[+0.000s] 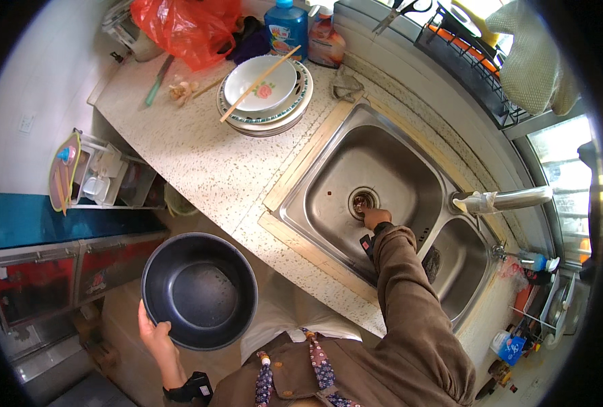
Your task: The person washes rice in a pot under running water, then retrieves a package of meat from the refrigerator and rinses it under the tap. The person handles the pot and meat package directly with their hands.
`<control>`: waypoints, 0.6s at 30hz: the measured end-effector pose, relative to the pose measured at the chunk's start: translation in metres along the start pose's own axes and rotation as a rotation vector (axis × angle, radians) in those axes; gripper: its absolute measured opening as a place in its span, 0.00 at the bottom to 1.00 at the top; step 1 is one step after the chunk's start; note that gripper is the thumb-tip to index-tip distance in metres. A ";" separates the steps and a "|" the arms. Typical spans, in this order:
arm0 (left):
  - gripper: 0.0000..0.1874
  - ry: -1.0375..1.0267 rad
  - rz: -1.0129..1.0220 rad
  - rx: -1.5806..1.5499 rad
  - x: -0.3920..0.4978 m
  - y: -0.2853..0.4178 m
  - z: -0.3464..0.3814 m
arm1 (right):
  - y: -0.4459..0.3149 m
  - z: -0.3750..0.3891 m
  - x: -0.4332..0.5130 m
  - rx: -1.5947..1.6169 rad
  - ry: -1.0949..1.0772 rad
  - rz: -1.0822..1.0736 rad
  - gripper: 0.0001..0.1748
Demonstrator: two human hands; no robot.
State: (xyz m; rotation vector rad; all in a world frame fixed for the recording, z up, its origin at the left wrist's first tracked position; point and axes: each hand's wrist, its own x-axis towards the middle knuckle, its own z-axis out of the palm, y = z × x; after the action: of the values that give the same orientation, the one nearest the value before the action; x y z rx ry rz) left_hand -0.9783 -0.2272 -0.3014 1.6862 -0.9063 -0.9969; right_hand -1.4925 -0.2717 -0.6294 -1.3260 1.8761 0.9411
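My left hand [158, 340] grips the rim of a dark round pot [202, 295], with the thumb over the edge. The pot is held in the air off the counter's front edge, its inside facing up and showing a few wet drops. My right hand [376, 217] reaches down into the larger basin of a stainless steel sink [383, 152]. Its fingers are at the drain [363, 196], where some reddish scraps lie. The fingertips are partly hidden, so whether they pinch anything is unclear. A small dark red bit [329, 193] rests on the basin floor.
Stacked plates and a floral bowl [260, 84] with a chopstick across it stand on the speckled counter [194, 157]. Behind are a blue detergent bottle [286, 33] and a red plastic bag [187, 30]. A green-handled knife [158, 84] lies at left. The faucet [505, 199] extends beside the sink.
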 end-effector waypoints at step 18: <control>0.37 -0.071 0.053 -0.031 -0.017 0.013 0.016 | 0.013 -0.004 -0.056 0.397 0.641 -0.105 0.18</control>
State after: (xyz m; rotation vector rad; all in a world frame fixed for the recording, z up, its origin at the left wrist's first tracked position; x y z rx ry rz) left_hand -1.0008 -0.2208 -0.2890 1.6013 -0.9719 -1.0362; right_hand -1.4894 -0.2446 -0.5789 -1.5583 2.2692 0.0557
